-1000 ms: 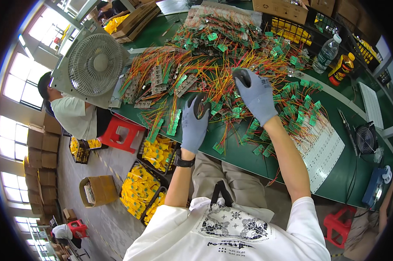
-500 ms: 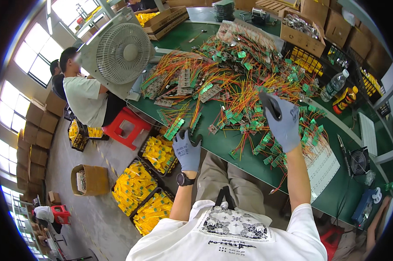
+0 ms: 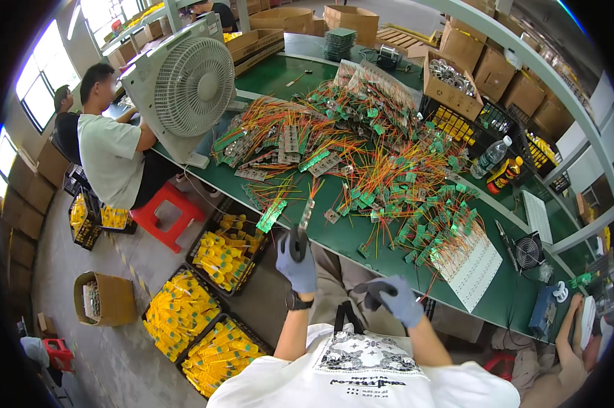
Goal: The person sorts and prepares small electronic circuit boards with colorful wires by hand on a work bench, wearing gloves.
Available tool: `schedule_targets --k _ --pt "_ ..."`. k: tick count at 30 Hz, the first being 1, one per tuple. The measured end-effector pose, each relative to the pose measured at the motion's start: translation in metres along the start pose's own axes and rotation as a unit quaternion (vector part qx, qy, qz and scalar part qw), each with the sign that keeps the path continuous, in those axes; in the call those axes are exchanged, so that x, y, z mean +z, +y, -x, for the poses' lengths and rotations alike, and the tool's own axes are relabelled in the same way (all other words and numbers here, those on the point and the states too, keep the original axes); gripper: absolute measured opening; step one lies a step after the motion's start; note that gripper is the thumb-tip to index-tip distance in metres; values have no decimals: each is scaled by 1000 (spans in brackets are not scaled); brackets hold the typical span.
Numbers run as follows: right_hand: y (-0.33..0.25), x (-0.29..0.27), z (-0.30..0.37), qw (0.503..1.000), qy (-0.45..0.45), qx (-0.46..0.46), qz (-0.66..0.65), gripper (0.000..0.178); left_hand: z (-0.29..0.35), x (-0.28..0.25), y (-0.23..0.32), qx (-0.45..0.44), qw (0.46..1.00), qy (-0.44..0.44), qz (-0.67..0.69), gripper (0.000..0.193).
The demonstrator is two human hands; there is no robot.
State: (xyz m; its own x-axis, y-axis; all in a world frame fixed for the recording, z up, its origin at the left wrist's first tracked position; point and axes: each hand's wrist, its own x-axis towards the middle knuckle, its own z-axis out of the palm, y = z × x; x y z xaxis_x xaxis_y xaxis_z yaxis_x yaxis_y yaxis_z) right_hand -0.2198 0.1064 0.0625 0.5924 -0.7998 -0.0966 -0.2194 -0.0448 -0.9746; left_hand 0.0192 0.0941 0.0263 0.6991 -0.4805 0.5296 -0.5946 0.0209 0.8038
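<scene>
My left hand (image 3: 297,264), in a grey glove with dark fingertips, is closed on a narrow circuit board strip (image 3: 307,215) at the near table edge. The strip points up and away from the fingers, seen nearly edge-on. Beside it, a green circuit board piece (image 3: 271,215) with thin wires lies at the edge. My right hand (image 3: 395,299), gloved alike, hangs over my lap in front of the table, fingers pointing left. Motion blurs those fingers, and no held thing shows. A large heap of wired circuit boards (image 3: 382,170) with orange and red wires covers the middle of the green table.
White perforated panels (image 3: 471,272) lie at the right. A grey fan (image 3: 192,85) stands at the left, near a seated co-worker (image 3: 113,149). Black crates of yellow parts (image 3: 181,309) sit on the floor at my left. A clear bottle (image 3: 492,156) stands at the far right.
My right hand has drawn back from the heap to above my lap. My left hand has closed on the strip and raised it. The whole view has shifted slightly.
</scene>
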Motion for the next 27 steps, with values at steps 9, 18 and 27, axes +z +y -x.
schedule_targets --k 9,18,27 --pt "26 53 -3 928 288 107 -209 26 82 -63 -15 160 916 -316 188 47" --pt "105 81 20 969 135 131 157 35 119 -83 -58 -349 727 -450 383 52" --pt "73 71 -1 966 109 96 214 24 112 -53 -72 -377 741 -464 306 32"
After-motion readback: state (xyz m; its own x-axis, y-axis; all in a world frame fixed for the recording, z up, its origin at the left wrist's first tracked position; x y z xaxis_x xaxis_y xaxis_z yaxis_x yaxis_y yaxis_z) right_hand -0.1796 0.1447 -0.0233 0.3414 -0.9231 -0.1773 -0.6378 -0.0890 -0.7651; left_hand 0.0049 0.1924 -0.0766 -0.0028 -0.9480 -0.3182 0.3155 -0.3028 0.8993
